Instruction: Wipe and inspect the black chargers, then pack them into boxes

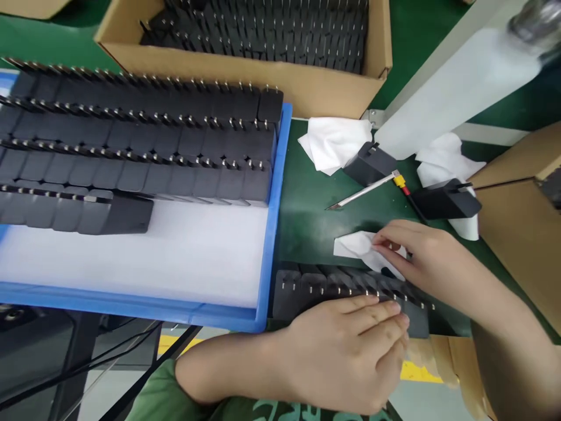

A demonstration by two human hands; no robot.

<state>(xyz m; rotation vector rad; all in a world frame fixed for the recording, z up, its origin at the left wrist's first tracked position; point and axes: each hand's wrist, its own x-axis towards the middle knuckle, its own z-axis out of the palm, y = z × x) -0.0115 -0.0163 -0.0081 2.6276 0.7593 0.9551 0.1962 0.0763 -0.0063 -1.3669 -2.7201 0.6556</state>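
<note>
A row of black power adapters (287,292) with metal prongs stands at the front edge of the green bench. My left hand (350,345) lies flat against the near side of that row, fingers stretched out and covering part of it. Just beyond the row, my right hand (421,251) pinches a white cloth (359,244) between thumb and fingers. The cloth hangs down onto the adapters' far side. Behind it on the bench lies a slim metal craft knife (362,193) with a yellow and red end.
At left, a blue tray (276,169) holds rows of black adapters on a white liner. A cardboard box (307,82) full of adapters stands behind. Folded white cloths (335,140), two loose adapters (370,164) and a white bottle (456,88) sit at back right, another carton (521,228) at right.
</note>
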